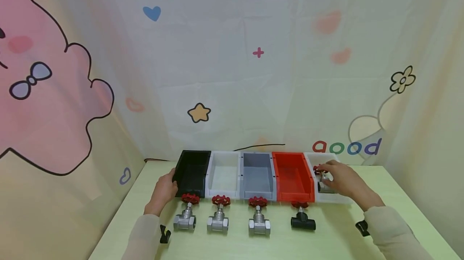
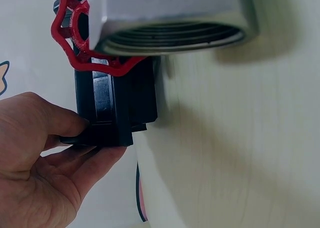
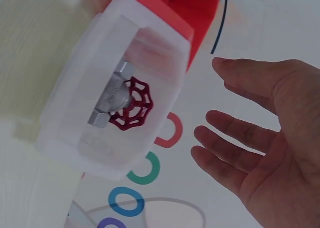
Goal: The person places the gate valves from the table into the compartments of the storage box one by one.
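At the left end of a row of bins, my left hand holds the side wall of the black bin, thumb on one side and fingers on the other. The left wrist view shows this pinch on the black bin. Over the white bin at the right end is my right hand. A silver gate valve with a red handwheel lies inside that bin. In the right wrist view my right hand has its fingers spread apart, away from the valve, holding nothing.
Between the end bins stand another white bin, a grey bin and a red bin. In front lie silver valves and a black-bodied valve. A printed curtain hangs behind the table.
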`<state>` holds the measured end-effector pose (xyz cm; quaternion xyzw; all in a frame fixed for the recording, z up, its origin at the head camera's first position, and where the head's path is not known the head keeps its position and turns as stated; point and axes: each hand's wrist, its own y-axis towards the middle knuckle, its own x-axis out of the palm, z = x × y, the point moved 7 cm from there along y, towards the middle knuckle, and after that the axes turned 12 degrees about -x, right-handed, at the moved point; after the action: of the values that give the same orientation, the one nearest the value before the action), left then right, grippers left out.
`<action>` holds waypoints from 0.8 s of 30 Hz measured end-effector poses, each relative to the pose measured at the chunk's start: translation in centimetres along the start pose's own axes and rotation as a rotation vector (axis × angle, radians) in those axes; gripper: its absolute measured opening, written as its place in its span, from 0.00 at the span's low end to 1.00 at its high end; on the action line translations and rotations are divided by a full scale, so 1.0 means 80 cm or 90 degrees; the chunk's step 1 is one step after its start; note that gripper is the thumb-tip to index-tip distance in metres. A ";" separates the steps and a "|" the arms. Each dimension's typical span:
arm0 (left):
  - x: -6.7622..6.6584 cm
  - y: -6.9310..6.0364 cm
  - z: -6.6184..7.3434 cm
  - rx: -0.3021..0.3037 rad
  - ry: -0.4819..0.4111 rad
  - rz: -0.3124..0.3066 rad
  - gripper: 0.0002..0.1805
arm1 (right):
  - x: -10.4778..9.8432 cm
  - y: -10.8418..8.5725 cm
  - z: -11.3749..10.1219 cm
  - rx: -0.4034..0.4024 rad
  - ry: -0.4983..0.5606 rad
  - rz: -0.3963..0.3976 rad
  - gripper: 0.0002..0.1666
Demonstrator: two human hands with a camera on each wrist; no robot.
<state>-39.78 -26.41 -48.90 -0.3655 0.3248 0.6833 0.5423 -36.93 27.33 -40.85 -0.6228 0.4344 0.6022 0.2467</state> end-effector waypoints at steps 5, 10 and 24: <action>-0.002 -0.001 0.000 0.013 0.006 0.012 0.30 | -0.008 0.000 -0.011 -0.003 -0.003 0.020 0.25; -0.002 -0.002 0.002 0.023 0.001 0.016 0.30 | -0.013 -0.003 -0.023 0.007 0.000 0.036 0.28; -0.001 -0.004 0.004 0.022 0.013 0.014 0.30 | -0.013 -0.022 -0.047 0.008 -0.031 0.040 0.34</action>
<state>-39.51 -26.16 -48.70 -0.3592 0.3462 0.6798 0.5376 -33.35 25.35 -39.69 -0.5925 0.4515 0.6218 0.2420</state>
